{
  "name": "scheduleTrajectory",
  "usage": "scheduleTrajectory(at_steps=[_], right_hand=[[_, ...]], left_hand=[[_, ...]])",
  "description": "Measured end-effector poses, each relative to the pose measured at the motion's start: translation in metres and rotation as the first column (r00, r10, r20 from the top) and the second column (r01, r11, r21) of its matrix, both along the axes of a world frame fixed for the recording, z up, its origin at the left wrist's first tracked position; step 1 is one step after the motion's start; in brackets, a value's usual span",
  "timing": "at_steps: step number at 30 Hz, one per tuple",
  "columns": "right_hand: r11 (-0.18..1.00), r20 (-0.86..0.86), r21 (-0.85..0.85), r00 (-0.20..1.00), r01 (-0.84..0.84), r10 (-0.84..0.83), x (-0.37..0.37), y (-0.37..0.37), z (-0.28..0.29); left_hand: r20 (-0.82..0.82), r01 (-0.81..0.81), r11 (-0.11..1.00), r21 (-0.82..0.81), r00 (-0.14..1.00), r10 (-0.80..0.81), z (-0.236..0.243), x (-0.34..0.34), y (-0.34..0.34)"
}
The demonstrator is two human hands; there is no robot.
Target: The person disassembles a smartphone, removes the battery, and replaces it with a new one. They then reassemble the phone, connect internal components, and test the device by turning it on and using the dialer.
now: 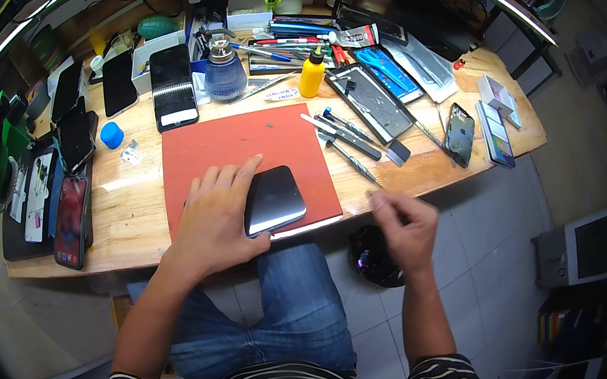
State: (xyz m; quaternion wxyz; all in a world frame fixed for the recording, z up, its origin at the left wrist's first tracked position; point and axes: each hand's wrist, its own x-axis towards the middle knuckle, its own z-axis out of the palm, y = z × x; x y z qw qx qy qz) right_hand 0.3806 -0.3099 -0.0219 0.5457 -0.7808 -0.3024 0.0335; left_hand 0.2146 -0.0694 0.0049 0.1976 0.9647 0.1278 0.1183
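My left hand [216, 215] lies over the left side of a black phone [278, 200], thumb at its lower edge and fingers curled beside it, holding it on the red mat [250, 125]. My right hand [404, 229] is raised at the desk's front edge, right of the mat, thumb and forefinger pinched; what they hold, if anything, is too small to make out. Just beyond those fingertips lies a screwdriver [351, 161], with more slim tools and a grey-black tool [351, 140] above it. A yellow bottle [311, 76] stands behind the mat.
The wooden desk [109, 214] carries phones [72, 220] at left, a glass jar [224, 78], a blue cap [111, 135], trays of parts [369, 101] and a disassembled phone [459, 135] at right. A dark round bin [375, 260] is below; an old monitor [580, 245] stands at right.
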Motion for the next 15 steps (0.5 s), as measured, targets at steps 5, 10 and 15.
scheduleTrajectory(at_steps=[5, 10, 15], right_hand=[[0.970, 0.166, 0.222, 0.977, 0.094, -0.133, 0.041, -0.005, 0.031], [0.968, 0.080, 0.237, 0.991, 0.087, -0.109, 0.029, 0.001, 0.021], [0.965, 0.027, 0.183, 0.980, 0.188, -0.196, 0.033, -0.016, 0.009]], left_hand=[[0.013, 0.017, 1.000, 0.025, 1.000, -0.017, 0.000, 0.002, -0.001], [0.004, -0.010, 0.999, 0.034, 1.000, 0.010, -0.002, -0.001, 0.002], [0.010, 0.014, 0.999, 0.044, 1.000, -0.015, -0.005, -0.001, 0.003]])
